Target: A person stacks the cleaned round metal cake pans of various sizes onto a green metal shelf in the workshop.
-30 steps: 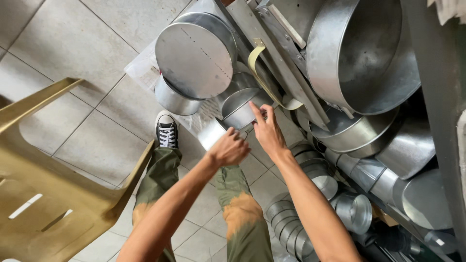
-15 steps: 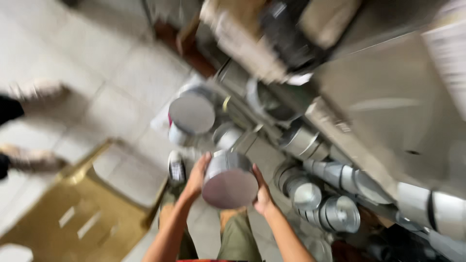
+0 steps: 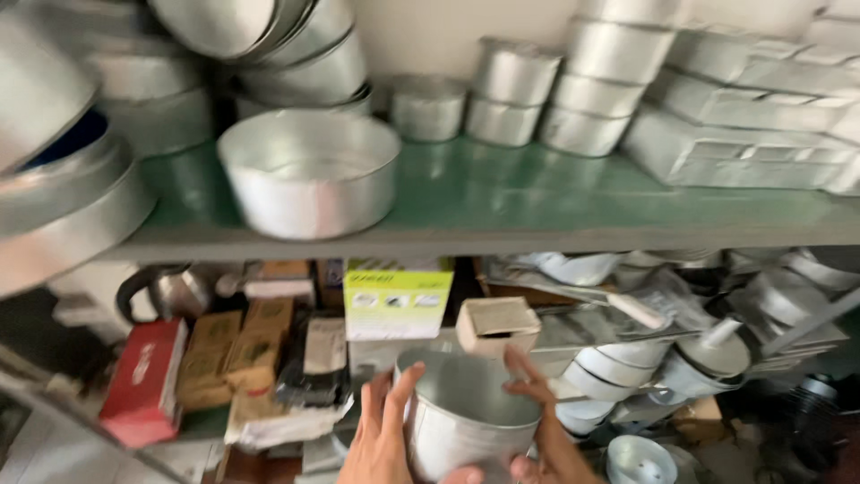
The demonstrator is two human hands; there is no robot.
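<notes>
A round, deep metal tin (image 3: 461,414) is held upright between both my hands at the bottom centre of the head view, its open top facing up. My left hand (image 3: 381,435) presses on its left wall with fingers spread. My right hand (image 3: 537,421) wraps the right side and rim. The tin sits in front of the lower shelf, below the green shelf (image 3: 502,202).
A wide metal pan (image 3: 309,170) stands on the green shelf, with stacked round tins (image 3: 537,99) and rectangular tins (image 3: 752,134) behind. Cardboard boxes (image 3: 224,354), a red box (image 3: 143,381) and a yellow-green box (image 3: 397,300) fill the lower shelf. More metalware (image 3: 681,358) is piled at right.
My view has swung up from the floor to the shelves. Both hands have lifted the round tin from the pile below and now hold it with its opening up.
</notes>
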